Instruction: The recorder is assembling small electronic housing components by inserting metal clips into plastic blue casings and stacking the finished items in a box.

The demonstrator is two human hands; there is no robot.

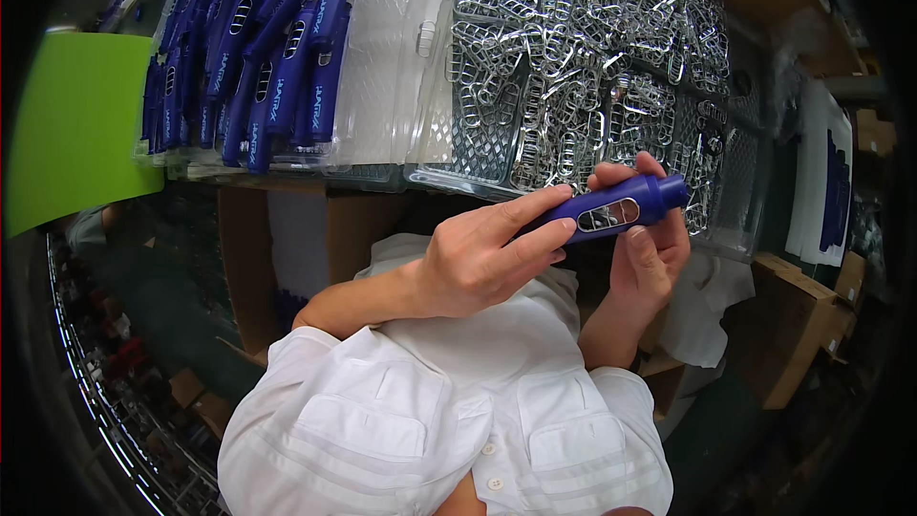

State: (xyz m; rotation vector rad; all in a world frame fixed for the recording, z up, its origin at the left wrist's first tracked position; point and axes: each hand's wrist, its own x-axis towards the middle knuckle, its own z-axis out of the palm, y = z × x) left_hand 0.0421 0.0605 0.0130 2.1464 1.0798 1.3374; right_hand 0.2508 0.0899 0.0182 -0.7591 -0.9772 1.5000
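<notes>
A dark blue plastic tube [565, 230] with a stepped, narrower end lies tilted between my two hands, just in front of the tray of metal parts. An oval window in its side has a shiny metal frame [609, 217] set around it. My left hand [492, 253] is closed on the tube's left part, its fingers stretched along the top. My right hand [650, 248] wraps the stepped end from behind and below, thumb near the window. The tube's left end is hidden under my left fingers.
A clear tray [382, 124] at the back left bears a pile of similar blue tubes [277, 57]. Beside it, a compartmented clear tray [458, 177] holds many loose oval metal frames [573, 29]. A green panel [76, 134] stands far left; cardboard boxes [793, 325] sit at right.
</notes>
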